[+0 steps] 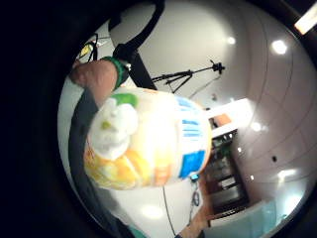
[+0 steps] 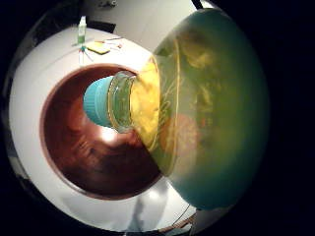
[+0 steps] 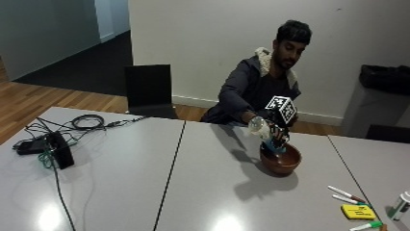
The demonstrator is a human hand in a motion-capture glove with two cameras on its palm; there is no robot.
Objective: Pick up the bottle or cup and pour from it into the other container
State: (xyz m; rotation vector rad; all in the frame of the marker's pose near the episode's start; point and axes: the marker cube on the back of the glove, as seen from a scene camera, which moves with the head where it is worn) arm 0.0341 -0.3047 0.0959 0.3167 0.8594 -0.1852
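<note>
In the outside view my gloved right hand (image 3: 277, 129) grips a clear bottle (image 3: 260, 127) and holds it tilted, neck down, over a brown bowl (image 3: 280, 162) on the grey table (image 3: 192, 183). The thumb side palm view shows the bottle (image 2: 206, 113) close up, with yellow-green contents. Its teal cap (image 2: 100, 104) is on the neck and points into the bowl (image 2: 83, 157). No liquid shows leaving it. From the little finger side I see the bottle's base and its yellow and blue label (image 1: 148, 144). A bare hand with a green wristband (image 1: 99, 77) is beyond the base.
Markers (image 3: 346, 195), a yellow block (image 3: 357, 211) and a small white bottle (image 3: 400, 206) lie at the table's near right corner. Cables and a black box (image 3: 59, 149) sit at the left. A black chair (image 3: 148, 91) stands behind the table.
</note>
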